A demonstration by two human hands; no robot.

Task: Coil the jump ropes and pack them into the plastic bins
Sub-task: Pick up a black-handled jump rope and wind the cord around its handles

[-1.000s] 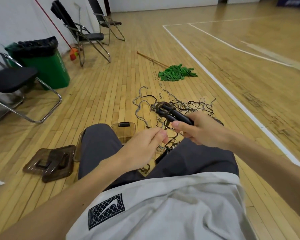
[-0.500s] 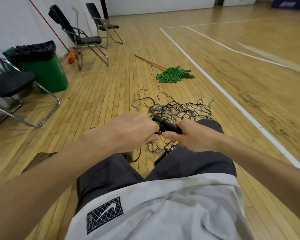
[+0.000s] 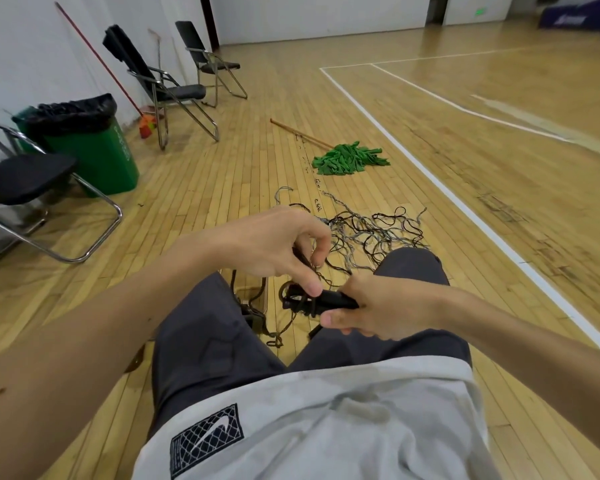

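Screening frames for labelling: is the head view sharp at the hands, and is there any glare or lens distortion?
Head view: the grip of the right hand on the black plastic jump-rope handles reads fairly sharp; head view: pale glare sheens the far wooden gym floor; head view: wide-angle stretch swells the forearms.

Your left hand (image 3: 274, 244) has lifted from your lap (image 3: 215, 341) to curl over the handles (image 3: 329, 301), pinching the cord (image 3: 300, 253); your right hand (image 3: 385, 306) has lowered them toward your lap.
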